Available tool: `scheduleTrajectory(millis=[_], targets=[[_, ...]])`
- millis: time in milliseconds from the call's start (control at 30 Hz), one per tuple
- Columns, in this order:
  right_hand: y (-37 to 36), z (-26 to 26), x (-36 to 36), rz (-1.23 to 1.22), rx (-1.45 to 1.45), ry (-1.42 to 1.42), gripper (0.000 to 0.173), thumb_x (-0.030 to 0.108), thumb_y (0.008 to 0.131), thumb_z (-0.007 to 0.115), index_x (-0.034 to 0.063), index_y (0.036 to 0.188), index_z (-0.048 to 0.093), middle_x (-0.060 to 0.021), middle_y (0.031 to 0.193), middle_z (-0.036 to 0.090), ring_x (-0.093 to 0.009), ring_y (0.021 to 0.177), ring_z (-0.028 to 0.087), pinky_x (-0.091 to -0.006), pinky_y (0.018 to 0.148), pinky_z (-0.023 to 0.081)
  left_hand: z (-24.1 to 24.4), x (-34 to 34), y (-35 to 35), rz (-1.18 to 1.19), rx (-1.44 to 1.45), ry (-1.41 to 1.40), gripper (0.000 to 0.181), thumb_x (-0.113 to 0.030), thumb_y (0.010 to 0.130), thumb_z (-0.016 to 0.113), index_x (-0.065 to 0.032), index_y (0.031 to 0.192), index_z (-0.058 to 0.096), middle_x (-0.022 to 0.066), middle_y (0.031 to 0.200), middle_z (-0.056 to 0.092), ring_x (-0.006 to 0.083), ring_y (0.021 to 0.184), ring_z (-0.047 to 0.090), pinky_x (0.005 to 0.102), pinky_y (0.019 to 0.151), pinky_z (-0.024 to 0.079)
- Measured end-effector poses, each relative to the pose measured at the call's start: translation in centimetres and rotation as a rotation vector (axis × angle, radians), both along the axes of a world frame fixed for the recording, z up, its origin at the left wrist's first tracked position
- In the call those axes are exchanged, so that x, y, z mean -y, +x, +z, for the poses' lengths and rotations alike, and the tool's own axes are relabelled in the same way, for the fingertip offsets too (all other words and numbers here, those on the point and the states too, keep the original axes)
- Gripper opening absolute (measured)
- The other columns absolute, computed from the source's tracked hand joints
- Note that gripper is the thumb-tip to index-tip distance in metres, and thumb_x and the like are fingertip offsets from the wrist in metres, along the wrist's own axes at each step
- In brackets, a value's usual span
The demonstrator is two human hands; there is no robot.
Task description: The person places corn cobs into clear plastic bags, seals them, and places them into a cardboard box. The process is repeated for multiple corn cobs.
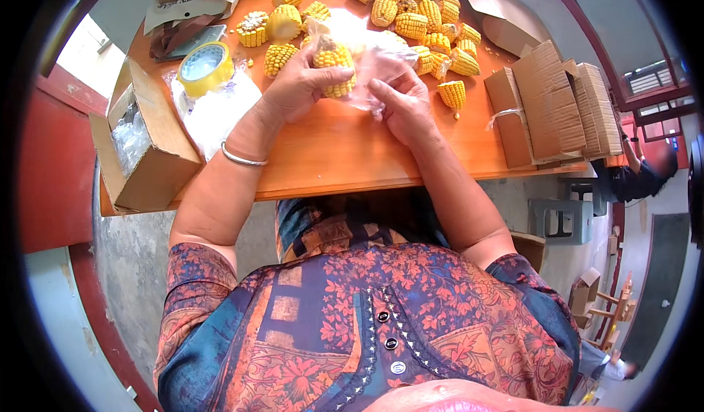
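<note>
My left hand (300,84) grips a short piece of yellow corn cob (334,66), its thumb across the kernels. With its thumb and fingers, my right hand (404,98) pinches a clear plastic bag (366,76) that touches the cob; whether the cob is inside the bag cannot be told. Beyond both hands, many cut corn cob pieces (411,25) lie on the orange tabletop (352,153), more of them to the right. One piece (452,94) sits apart, right of my right hand, with a loose kernel beside it.
A roll of tape (204,69) rests on white plastic bags (220,115) at left. Nearer stands an open cardboard box (157,164) holding clear plastic. Folded cardboard boxes (550,109) stand at the table's right end. A person (638,178) is in the background at right, near grey plastic stools (561,222).
</note>
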State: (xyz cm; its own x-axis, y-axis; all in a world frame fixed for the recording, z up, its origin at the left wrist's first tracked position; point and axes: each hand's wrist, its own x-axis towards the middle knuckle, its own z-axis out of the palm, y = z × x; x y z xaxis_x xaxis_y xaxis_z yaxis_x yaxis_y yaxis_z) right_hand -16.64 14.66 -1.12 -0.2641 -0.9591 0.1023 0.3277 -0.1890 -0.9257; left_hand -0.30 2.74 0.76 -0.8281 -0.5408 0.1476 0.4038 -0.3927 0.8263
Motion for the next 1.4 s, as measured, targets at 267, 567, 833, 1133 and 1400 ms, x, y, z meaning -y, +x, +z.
scheduleTrajectory(millis=[267, 567, 833, 1133, 1400], targets=[[0.0, 0.6, -0.2, -0.136, 0.006, -0.061, 0.008, 0.010, 0.094, 0.058, 0.0025, 0.094, 0.060, -0.0028, 0.070, 0.058, -0.009, 0.051, 0.050, -0.0227, 0.042, 0.040, 0.1, 0.1, 0.5, -0.116, 0.127, 0.047, 0.034, -0.012, 0.085, 0.068, -0.0043, 0.114, 0.054, 0.0064, 0.101, 0.061, 0.0176, 0.086, 0.065, 0.0355, 0.071, 0.058], [-0.3, 7.6, 0.1, -0.101, -0.318, -0.033, 0.014, 0.014, 0.095, 0.059, 0.0008, 0.091, 0.062, 0.0001, 0.058, 0.051, -0.006, 0.042, 0.043, -0.0216, 0.036, 0.033, 1.0, 0.3, 0.9, -0.280, 0.127, 0.099, 0.043, -0.016, 0.083, 0.071, -0.0053, 0.119, 0.051, 0.0088, 0.108, 0.061, 0.0204, 0.096, 0.064, 0.0370, 0.075, 0.058], [0.0, 10.2, 1.5, 0.070, -0.550, 0.072, 0.017, 0.015, 0.093, 0.062, 0.0006, 0.101, 0.062, -0.0028, 0.067, 0.057, -0.007, 0.049, 0.050, -0.0222, 0.041, 0.041, -0.1, -0.1, 0.3, -0.219, 0.188, -0.166, 0.043, -0.021, 0.084, 0.073, -0.0026, 0.119, 0.057, 0.0049, 0.104, 0.064, 0.0132, 0.098, 0.062, 0.0294, 0.074, 0.054], [-1.1, 5.3, 0.5, -0.031, -0.268, 0.012, 0.063, 0.009, 0.081, 0.074, -0.0016, 0.130, 0.036, -0.0136, 0.109, 0.058, -0.016, 0.087, 0.060, -0.0289, 0.068, 0.054, 0.2, 0.2, 0.3, -0.041, 0.098, 0.021, 0.028, -0.023, 0.091, 0.063, -0.0045, 0.112, 0.063, 0.0021, 0.096, 0.066, 0.0105, 0.082, 0.064, 0.0248, 0.066, 0.053], [1.2, 1.8, 1.2, 0.103, -0.135, 0.104, 0.038, 0.012, 0.086, 0.069, 0.0004, 0.119, 0.054, -0.0057, 0.097, 0.065, -0.011, 0.071, 0.064, -0.0237, 0.064, 0.053, 0.1, -0.3, 0.0, 0.040, 0.101, -0.044, 0.026, -0.023, 0.095, 0.059, -0.0006, 0.107, 0.065, 0.0024, 0.096, 0.067, 0.0084, 0.083, 0.062, 0.0239, 0.070, 0.052]])
